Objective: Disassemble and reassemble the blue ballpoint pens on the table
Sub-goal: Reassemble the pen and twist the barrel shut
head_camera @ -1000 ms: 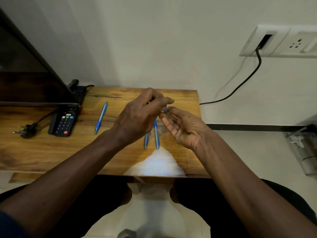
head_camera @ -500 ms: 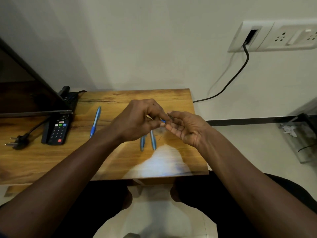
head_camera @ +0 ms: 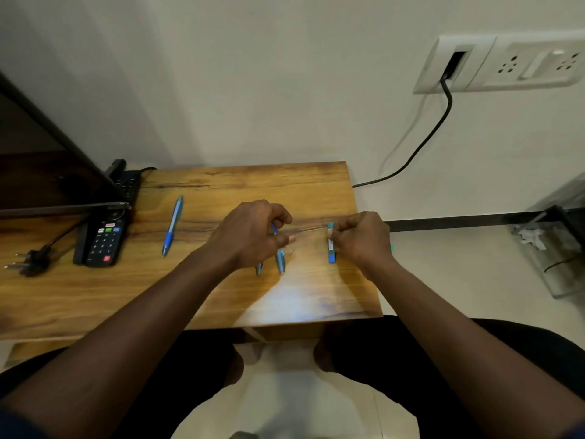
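My left hand [head_camera: 253,234] is curled over the middle of the wooden table [head_camera: 95,296] and pinches a short blue pen part [head_camera: 274,229]. My right hand [head_camera: 362,239] grips a blue-green pen barrel [head_camera: 330,247], held upright near the table's right edge. A thin refill [head_camera: 308,229] stretches between the two hands. Two more blue pens [head_camera: 280,261] lie side by side on the table, partly hidden under my left hand. A whole blue pen [head_camera: 172,224] lies further left.
A black remote [head_camera: 104,243] and a loose plug [head_camera: 28,261] lie at the left, beside a dark screen [head_camera: 47,172]. A black cable [head_camera: 421,144] runs from the wall socket [head_camera: 456,64] down behind the table. A clear bin [head_camera: 563,251] stands on the floor at the right.
My hands have drawn apart: the right one moved right with the barrel, and the thin refill now shows between them. The camera has tilted a little.
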The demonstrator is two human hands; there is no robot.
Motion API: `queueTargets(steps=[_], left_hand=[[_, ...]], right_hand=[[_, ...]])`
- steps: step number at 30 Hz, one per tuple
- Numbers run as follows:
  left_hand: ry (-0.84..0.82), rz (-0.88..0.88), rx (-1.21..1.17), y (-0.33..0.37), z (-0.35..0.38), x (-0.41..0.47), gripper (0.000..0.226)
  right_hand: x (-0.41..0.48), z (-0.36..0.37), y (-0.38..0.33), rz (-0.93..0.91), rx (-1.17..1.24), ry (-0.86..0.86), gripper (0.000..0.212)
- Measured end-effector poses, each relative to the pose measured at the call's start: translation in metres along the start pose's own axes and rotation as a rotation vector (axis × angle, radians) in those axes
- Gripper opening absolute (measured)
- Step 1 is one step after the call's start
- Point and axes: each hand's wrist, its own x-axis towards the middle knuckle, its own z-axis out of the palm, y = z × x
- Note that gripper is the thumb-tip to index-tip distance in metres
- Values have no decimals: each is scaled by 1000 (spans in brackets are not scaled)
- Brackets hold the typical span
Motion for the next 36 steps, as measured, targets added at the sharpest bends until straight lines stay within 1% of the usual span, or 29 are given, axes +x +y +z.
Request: queueTargets(steps=[2, 4, 8, 11, 12, 14, 16, 17, 19, 21, 25, 28, 31, 33, 36], left_hand=[[17, -12, 27, -3, 0, -4, 38], [34, -34, 42, -5, 1, -11, 37], [70, -79, 33, -7, -1, -20, 32], [78, -77, 73, -6, -3, -20, 26], [76, -58, 99, -5, -4, -18, 26], [46, 24, 183, -5, -5, -16, 29], [-19, 155, 288, -7, -2, -14, 34], [-46, 222, 332, -9, 1, -14, 36], [-78, 323, 395, -15, 6, -13, 37], [-85, 401, 428, -23, 8, -12, 35], [-70, 513, 443, -30, 10, -7, 29], [-81, 611, 469, -31, 14, -2, 28], [-125, 672, 466, -34, 13, 4, 28], [-110, 727, 487, -36, 11, 6, 30], [-82, 798, 530, -40, 10, 6, 32]], right_hand=[[-1, 3, 3, -56, -51, 12, 7], [-2, 6, 7, -109, -109, 25, 14], [-16, 7, 7, -169, -166, 88, 17], [-29, 6, -6, -328, -203, 133, 20], [-31, 7, -12, -390, -205, 108, 18], [-34, 9, -20, -478, -252, -42, 16], [-33, 14, -21, -523, -347, -204, 20], [-32, 16, -19, -548, -396, -249, 22], [-31, 19, -16, -618, -465, -278, 22], [-29, 21, -15, -668, -480, -286, 19], [-23, 23, -16, -737, -523, -312, 10], [-15, 24, -16, -745, -584, -356, 8], [-11, 23, -17, -777, -676, -437, 13], [-9, 22, -17, -843, -755, -479, 18], [-7, 26, -12, -892, -854, -494, 30]])
